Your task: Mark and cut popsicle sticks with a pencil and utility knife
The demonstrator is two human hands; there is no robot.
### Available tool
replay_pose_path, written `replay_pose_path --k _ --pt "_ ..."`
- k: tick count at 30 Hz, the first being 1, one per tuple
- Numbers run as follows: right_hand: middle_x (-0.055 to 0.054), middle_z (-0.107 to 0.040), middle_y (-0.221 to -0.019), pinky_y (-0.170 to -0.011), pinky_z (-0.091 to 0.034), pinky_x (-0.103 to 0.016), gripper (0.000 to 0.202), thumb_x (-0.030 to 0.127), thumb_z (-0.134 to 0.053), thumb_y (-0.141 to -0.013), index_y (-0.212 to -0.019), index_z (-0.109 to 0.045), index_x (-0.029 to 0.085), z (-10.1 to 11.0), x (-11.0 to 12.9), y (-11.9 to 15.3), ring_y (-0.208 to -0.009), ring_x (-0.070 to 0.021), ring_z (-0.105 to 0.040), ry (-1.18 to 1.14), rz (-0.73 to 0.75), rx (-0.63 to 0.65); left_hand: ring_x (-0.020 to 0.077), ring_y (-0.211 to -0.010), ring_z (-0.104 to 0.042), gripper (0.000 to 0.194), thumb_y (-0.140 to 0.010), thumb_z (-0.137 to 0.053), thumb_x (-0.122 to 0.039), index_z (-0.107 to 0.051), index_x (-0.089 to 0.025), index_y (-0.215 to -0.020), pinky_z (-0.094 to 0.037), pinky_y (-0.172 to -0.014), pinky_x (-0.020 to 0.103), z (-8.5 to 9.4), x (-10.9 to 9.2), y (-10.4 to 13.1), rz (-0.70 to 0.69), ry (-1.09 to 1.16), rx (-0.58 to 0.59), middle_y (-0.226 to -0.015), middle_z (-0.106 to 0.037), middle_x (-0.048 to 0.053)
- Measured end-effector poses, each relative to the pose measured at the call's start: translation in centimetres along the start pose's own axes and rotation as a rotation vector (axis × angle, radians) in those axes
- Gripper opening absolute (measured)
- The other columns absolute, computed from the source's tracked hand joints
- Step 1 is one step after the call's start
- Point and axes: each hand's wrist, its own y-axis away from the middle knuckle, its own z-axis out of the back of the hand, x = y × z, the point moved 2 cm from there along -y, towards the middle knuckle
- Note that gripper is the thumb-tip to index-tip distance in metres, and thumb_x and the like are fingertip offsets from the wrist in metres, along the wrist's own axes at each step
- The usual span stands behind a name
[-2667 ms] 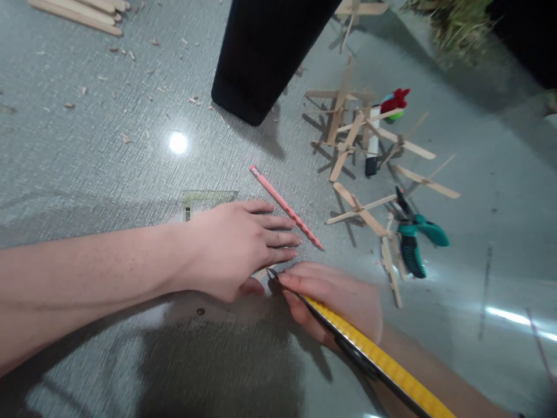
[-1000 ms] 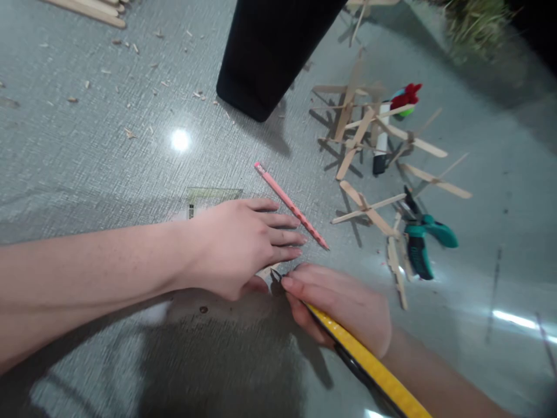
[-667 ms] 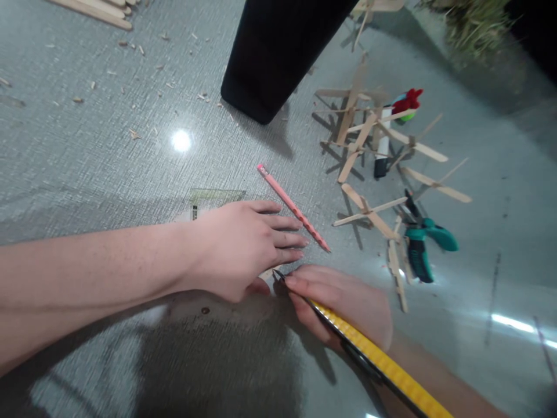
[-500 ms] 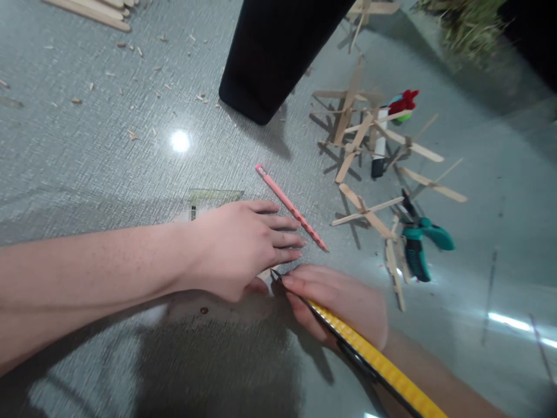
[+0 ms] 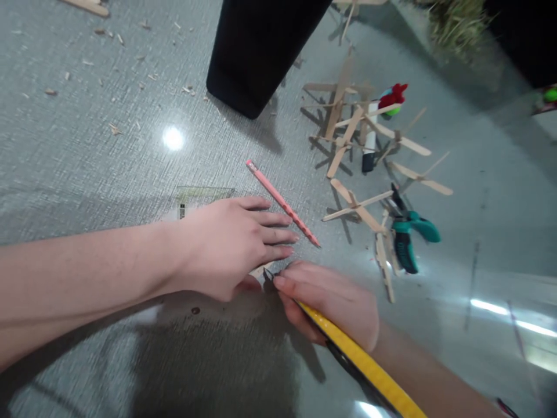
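My left hand [image 5: 243, 241] lies flat with its fingers stretched out, palm down over a pale wooden craft stick [image 5: 261, 269] that mostly hides beneath it. A clear ruler or set square [image 5: 204, 193] shows above the wrist, partly covered by the hand. In my right hand [image 5: 322, 299] is a yellow-and-black utility knife [image 5: 361, 354], its dark tip at the craft stick close to my left thumb. Just beyond my left fingertips lies a pink pencil [image 5: 282, 203].
A black box-like object [image 5: 265, 52] stands at the top. To the right are several crossed wooden stick pieces [image 5: 354, 204], teal-handled pliers [image 5: 404, 244] and a white marker [image 5: 369, 136]. Wood chips [image 5: 115, 129] scatter the left side, with loose craft sticks [image 5: 89, 6] above.
The whole scene has shifted slightly left and up as the camera moved. Both hands keep nearly the same pose, with the knife tip still at the craft stick.
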Motion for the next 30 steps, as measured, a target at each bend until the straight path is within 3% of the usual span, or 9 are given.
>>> replay_pose_path --k 3,6,17,22,30 --pt "0.001 -0.072 -0.071 -0.063 -0.058 -0.028 0.021 0.014 -0.049 -0.101 -0.114 -0.062 0.024 0.44 0.62 -0.69 -0.06 -0.015 -0.067 0.011 0.16 -0.083 0.0247 -0.152 -0.036 0.065 -0.088 -0.064 -0.046 -0.054 -0.021 -0.147 -0.022 -0.13 0.045 -0.04 0.02 -0.01 0.0 -0.013 0.005 -0.159 -0.047 0.002" --pt "0.001 -0.074 -0.076 -0.068 -0.06 -0.028 0.03 0.01 -0.051 -0.098 -0.124 -0.058 0.024 0.73 0.78 -0.94 -0.067 -0.0159 -0.072 0.103 0.18 -0.121 0.0254 -0.152 -0.037 0.066 -0.087 -0.065 -0.046 -0.054 -0.019 -0.147 -0.023 -0.129 0.046 -0.06 -0.01 0.0 -0.013 -0.018 -0.01 -0.158 -0.048 0.003" --pt "0.002 -0.075 -0.077 -0.066 -0.063 -0.027 0.035 0.008 -0.055 -0.093 -0.122 -0.058 0.027 0.86 0.94 -0.98 -0.069 -0.0162 -0.074 0.166 0.162 -0.129 0.0261 -0.15 -0.04 0.063 -0.086 -0.067 -0.044 -0.058 -0.021 -0.143 -0.024 -0.128 0.044 -0.12 0.01 0.04 -0.027 0.0 -0.052 -0.156 -0.051 0.005" --pt "0.001 -0.075 -0.08 -0.065 -0.063 -0.028 0.035 0.007 -0.054 -0.092 -0.121 -0.057 0.027 0.85 1.07 -1.18 -0.068 -0.0163 -0.073 0.189 0.167 -0.134 0.0253 -0.151 -0.038 0.064 -0.087 -0.066 -0.046 -0.056 -0.02 -0.145 -0.022 -0.128 0.044 -0.1 -0.05 0.01 -0.015 -0.007 -0.018 -0.158 -0.048 0.004" --pt "0.005 -0.065 -0.064 -0.063 -0.057 -0.028 0.035 0.003 -0.05 -0.097 -0.126 -0.054 0.021 0.55 1.04 -1.12 -0.058 -0.0147 -0.063 0.032 0.19 -0.08 0.0252 -0.151 -0.038 0.062 -0.088 -0.064 -0.045 -0.057 -0.021 -0.145 -0.022 -0.128 0.042 -0.1 -0.02 0.07 -0.011 -0.006 -0.028 -0.157 -0.049 0.004"
